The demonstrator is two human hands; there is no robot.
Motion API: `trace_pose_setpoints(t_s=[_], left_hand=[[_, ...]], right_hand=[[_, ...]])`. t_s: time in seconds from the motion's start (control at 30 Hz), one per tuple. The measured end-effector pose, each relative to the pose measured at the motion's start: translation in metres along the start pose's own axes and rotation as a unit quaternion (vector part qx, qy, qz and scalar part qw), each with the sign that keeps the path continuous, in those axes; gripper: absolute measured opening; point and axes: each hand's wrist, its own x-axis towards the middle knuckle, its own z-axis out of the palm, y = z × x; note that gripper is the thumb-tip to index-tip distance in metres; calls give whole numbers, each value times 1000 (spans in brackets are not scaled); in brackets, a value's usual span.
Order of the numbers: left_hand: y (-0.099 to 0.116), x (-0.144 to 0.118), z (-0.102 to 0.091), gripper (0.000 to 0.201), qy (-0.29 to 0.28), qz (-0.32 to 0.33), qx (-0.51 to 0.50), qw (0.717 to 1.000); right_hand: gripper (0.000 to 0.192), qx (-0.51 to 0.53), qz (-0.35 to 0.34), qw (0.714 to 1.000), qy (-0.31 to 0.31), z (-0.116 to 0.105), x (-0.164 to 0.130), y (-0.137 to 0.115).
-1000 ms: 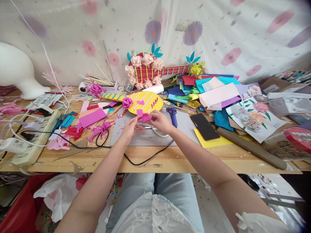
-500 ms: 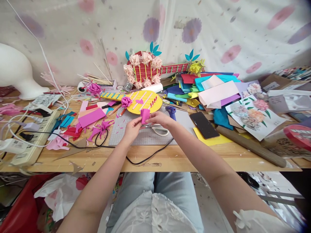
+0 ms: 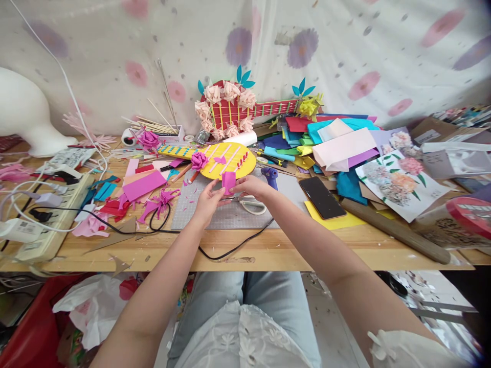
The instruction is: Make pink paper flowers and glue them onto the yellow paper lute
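Note:
A small magenta piece of craft paper [image 3: 229,180], which looks folded, is held upright between both hands over the grey cutting mat [image 3: 192,217]. My left hand [image 3: 209,203] pinches its lower left side, and my right hand [image 3: 251,188] grips its right side with thumb and fingers. White-handled scissors [image 3: 253,205] lie on the mat just beneath my right hand. Right behind the paper rests a yellow paper guitar [image 3: 230,158] with a magenta paper flower [image 3: 199,161] on it. Beyond my right hand stands a blue glue gun [image 3: 270,177].
A black phone [image 3: 322,197] and a brown stick [image 3: 395,230] lie to the right, below piled coloured paper [image 3: 345,145]. Magenta scraps [image 3: 161,202] and a power strip [image 3: 57,217] are on the left. A black cable [image 3: 230,254] loops near the front edge. A red flower-decked guitar [image 3: 226,110] leans behind.
The fingers of my left hand have shifted and spread a little along the magenta paper. The paper has turned slightly more upright. My right hand has hardly moved.

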Motion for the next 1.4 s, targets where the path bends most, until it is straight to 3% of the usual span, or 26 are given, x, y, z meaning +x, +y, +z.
trace_pose_setpoints(t_s=[0.2,0.47,0.83,1.03,1.13,1.2,1.3,1.4], left_hand=[[1,0,3,48,14,2,19,1000],[-1,3,-5,39,5,-9,14,1000],[8,2,-9,30,2,-31,48,998],[6,5,-10,24,20,-22,77,997],[4,5,-12,18,59,-17,55,997],[4,4,-14,14,93,-14,10,996],[2,5,-15,14,120,-25,-84,989],[-1,6,-13,13,140,-56,-170,974]], right_hand=[[22,1,0,1000,-10,0,1,1],[39,130,-51,990,30,8,5,11],[29,25,-121,987,107,19,13,14],[29,-10,-119,989,91,23,17,16],[27,-88,-126,983,96,14,11,18],[24,-217,-136,959,120,3,3,22],[26,-458,-111,873,124,-13,-11,34],[31,-578,-92,806,88,-20,-21,44]])
